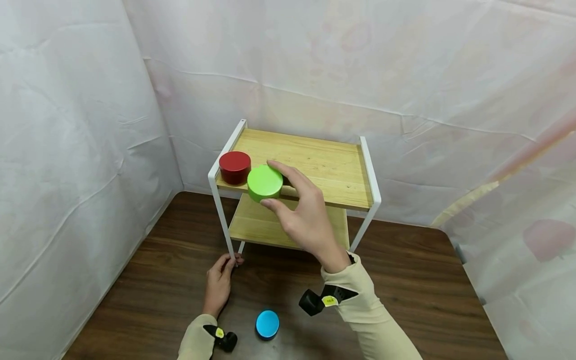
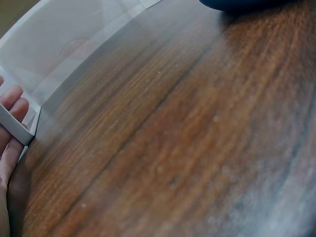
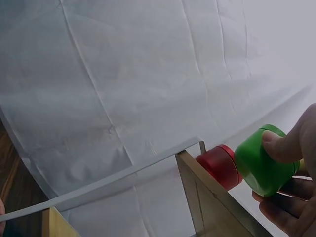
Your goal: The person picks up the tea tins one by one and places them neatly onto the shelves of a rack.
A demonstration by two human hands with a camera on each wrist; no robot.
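My right hand (image 1: 307, 220) pinches a round green tin (image 1: 264, 183) between thumb and fingers at the front left of a two-tier wooden shelf (image 1: 321, 162). In the right wrist view the thumb lies on the side of the tin (image 3: 264, 163), with fingers beneath. A round red tin (image 1: 235, 167) stands on the top board's front left corner, just beside the green one. Low down, my left hand (image 1: 218, 284) holds the foot of the shelf's white front left leg (image 1: 223, 217); the left wrist view has its fingers (image 2: 19, 107) behind the leg.
A round blue tin (image 1: 267, 324) stands on the dark wooden table (image 1: 180, 280) to the right of my left forearm. Under the top board is a lower shelf board (image 1: 263, 227). Pale cloth (image 1: 288, 65) hangs behind and at both sides.
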